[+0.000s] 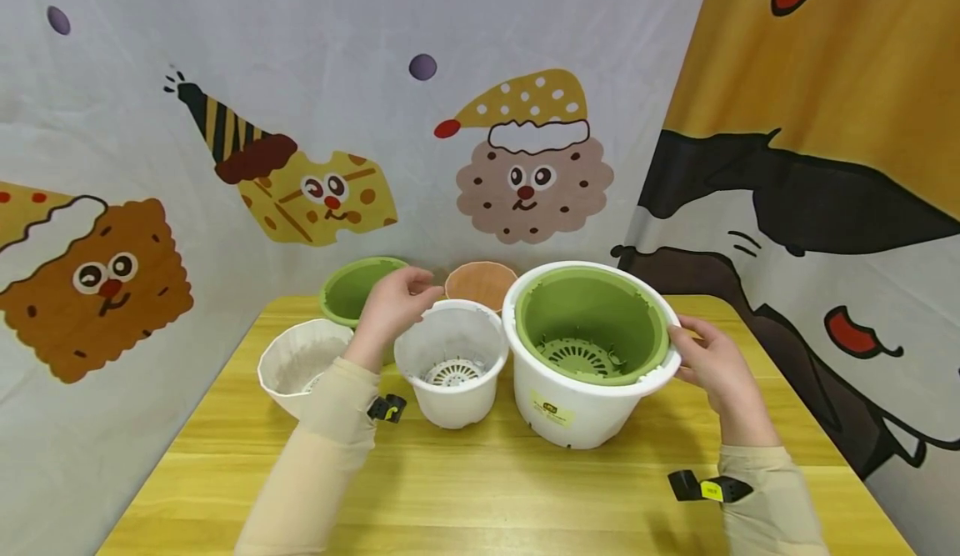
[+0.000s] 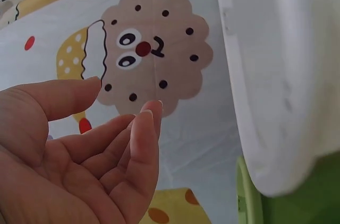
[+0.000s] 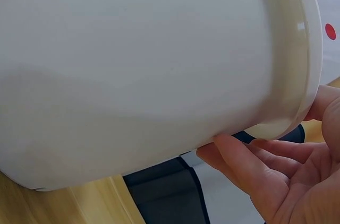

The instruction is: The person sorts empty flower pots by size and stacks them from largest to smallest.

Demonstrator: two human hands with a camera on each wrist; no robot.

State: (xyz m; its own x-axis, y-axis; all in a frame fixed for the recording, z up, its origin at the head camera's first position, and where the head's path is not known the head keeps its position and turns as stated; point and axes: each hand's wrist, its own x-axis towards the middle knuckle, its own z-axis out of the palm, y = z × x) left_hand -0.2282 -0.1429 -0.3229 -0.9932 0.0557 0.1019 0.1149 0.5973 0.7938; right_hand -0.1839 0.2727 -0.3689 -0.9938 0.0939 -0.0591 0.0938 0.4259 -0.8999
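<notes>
At the right, a large white flowerpot (image 1: 570,414) stands on the table with a green flowerpot (image 1: 592,306) nested inside it. My right hand (image 1: 712,364) holds its right rim, thumb at the edge and fingers under the lip against the wall (image 3: 149,65). Over the left rim of a smaller white flowerpot (image 1: 457,402) hovers my left hand (image 1: 396,304), its fingers loosely bent and nothing between thumb and fingers (image 2: 143,144). Behind that hand is another green flowerpot (image 1: 348,289), partly hidden by it.
A faceted white pot (image 1: 281,373) sits at the left, partly behind the left forearm. An orange pot (image 1: 480,283) stands at the back, between the white ones. Wooden table (image 1: 465,489) lies in front, and a printed cloth (image 1: 337,22) hangs close behind.
</notes>
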